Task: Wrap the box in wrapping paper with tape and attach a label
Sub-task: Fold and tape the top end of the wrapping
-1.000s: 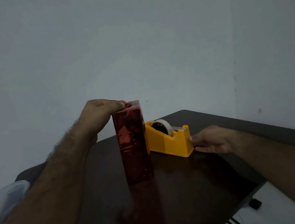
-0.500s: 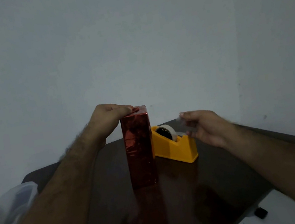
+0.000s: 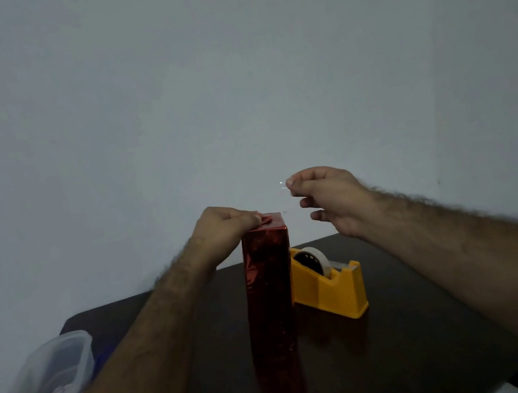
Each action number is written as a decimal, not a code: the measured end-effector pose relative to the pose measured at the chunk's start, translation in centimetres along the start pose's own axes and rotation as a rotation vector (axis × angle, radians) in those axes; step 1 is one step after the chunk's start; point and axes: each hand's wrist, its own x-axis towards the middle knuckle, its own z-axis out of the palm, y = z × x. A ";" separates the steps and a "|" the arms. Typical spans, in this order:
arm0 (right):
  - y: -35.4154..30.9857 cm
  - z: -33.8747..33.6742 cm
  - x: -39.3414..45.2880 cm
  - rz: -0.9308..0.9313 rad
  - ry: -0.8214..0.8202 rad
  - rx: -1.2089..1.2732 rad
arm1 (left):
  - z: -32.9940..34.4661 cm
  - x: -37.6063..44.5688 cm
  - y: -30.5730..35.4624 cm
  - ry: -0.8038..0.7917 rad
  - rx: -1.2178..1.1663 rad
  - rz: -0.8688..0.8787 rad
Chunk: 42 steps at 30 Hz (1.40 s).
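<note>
Dark, glossy wood makes up the table [image 3: 415, 359] that fills the lower part of our view, set against a plain pale wall. On its left edge sits a clear plastic container [image 3: 48, 379], well apart from the work. Near the middle of the table stands the box [image 3: 272, 293], upright on its narrow end and covered on the sides we can see in shiny red wrapping paper. Just behind and to its right sits a yellow tape dispenser [image 3: 330, 290] with a white roll in it, close against the box. Our left hand [image 3: 222, 233] rests on the top end of the box, fingers curled and fingertips pressing the folded paper flaps down flat. Our right hand [image 3: 330, 198] is raised in the air above and to the right of the box, thumb and forefinger pinching a piece of clear tape [image 3: 283, 188], which shows only as a faint glint beside the fingertips; the other fingers are loosely curled. We judge that the step in hand is sealing the top fold, with wrapping nearly done and no label visible. The next move seems to call for bringing the tape down across the flaps beside our left fingertips, then smoothing it without letting the fold spring open.
</note>
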 end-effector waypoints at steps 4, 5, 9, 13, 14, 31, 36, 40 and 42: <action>-0.7 1.4 -0.2 0.072 0.029 -0.051 | 0.0 -0.1 0.1 -0.003 0.026 -0.002; -0.8 1.7 -0.3 0.108 0.028 -0.065 | 0.0 -0.2 0.2 -0.006 0.036 0.000; -1.0 3.0 -0.6 0.241 -0.011 -0.145 | -0.1 -0.5 0.5 -0.022 0.064 -0.001; -1.6 3.5 -1.1 0.261 -0.025 -0.166 | -0.3 -0.8 0.8 -0.029 0.073 -0.018; -1.8 3.6 -1.3 0.261 -0.026 -0.166 | -0.2 -0.8 0.9 -0.029 0.073 -0.020; -2.1 4.4 -1.4 0.248 0.062 -0.048 | -0.2 -0.4 0.4 -0.019 0.046 -0.003; -2.3 4.3 -1.5 0.260 0.041 -0.073 | -0.3 -0.4 0.5 -0.023 0.037 -0.011; -2.1 4.6 -1.9 0.261 0.019 -0.107 | -0.2 -0.5 0.5 -0.016 0.041 -0.003; -2.1 4.8 -1.8 0.243 0.024 -0.162 | -0.2 -0.5 0.5 -0.009 0.035 0.003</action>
